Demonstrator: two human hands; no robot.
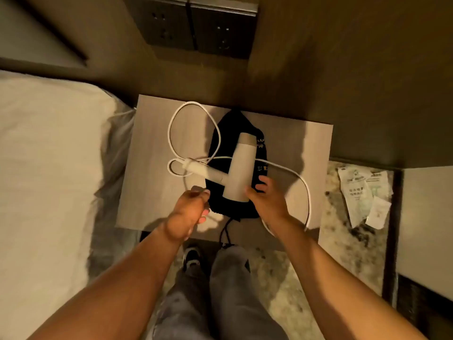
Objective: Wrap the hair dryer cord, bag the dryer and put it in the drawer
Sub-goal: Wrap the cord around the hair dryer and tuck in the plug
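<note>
A white hair dryer [239, 168] lies on a black drawstring bag [230, 133] on the bedside table [152, 192]. Its handle points left. The white cord [171, 123] loops loosely over the table's left half, crosses under the dryer body and swings around the right side toward the front edge. My right hand [266, 198] touches the near end of the dryer barrel, thumb against it and fingers spread on the bag. My left hand [190, 209] is curled just below the handle, at the bag's left edge; whether it grips anything is unclear.
A bed with a white pillow [49, 155] stands at the left. Wall sockets [193, 28] sit above the table. White paper packets [362, 192] lie on the patterned floor at the right. The bag's black drawstring [224, 235] hangs over the table's front edge above my legs.
</note>
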